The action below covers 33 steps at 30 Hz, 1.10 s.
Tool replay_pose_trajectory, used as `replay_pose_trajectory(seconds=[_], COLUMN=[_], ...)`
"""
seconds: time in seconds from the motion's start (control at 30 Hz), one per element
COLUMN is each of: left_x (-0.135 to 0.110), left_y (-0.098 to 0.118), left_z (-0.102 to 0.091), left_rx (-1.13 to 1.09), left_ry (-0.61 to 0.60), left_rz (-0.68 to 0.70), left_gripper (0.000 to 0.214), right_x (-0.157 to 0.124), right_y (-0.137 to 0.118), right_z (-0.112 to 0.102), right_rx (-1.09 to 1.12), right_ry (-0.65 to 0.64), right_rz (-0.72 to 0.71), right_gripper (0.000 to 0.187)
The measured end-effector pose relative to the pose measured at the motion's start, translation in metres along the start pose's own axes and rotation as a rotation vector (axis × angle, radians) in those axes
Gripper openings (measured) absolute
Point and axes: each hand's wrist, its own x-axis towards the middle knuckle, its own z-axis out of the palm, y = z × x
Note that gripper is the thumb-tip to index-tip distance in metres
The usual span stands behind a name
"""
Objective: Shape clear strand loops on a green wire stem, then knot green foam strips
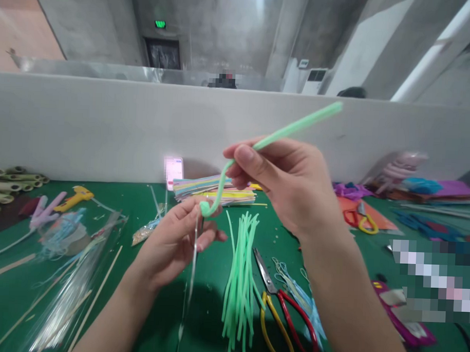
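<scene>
My right hand (284, 185) pinches a mint-green pipe cleaner (294, 128) between thumb and fingers; its free end points up and to the right. The lower end of the pipe cleaner curls into a small loop at my left hand (179, 241). My left hand grips that coiled end together with a thin clear stick or wire (193, 277) that hangs down toward the green table (141, 203). Both hands are raised above the table, close together.
A bundle of green pipe cleaners (241, 279) and red-and-yellow scissors (280, 311) lie under my hands. Clear plastic sleeves and wooden sticks (69, 288) are at the left, a yellow glue gun (74, 197) further back, and stacked coloured paper (215, 189) by the white partition.
</scene>
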Motion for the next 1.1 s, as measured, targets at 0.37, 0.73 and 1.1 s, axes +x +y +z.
replay_pose_trajectory(seconds=[0.37, 0.73, 1.1], left_x=[-0.006, -0.011, -0.018], left_y=[0.006, 0.01, 0.006], left_z=[0.012, 0.015, 0.022], left_rx=[-0.232, 0.216, 0.445], left_ry=[0.039, 0.163, 0.208], left_rz=[-0.247, 0.0, 0.097], left_gripper=[0.015, 0.023, 0.024], right_x=[0.014, 0.017, 0.015], right_y=[0.029, 0.037, 0.016], right_z=[-0.003, -0.003, -0.007], right_rx=[-0.047, -0.065, -0.017], right_ry=[-0.01, -0.005, -0.031], right_rz=[0.021, 0.04, -0.007], right_gripper=[0.023, 0.03, 0.007])
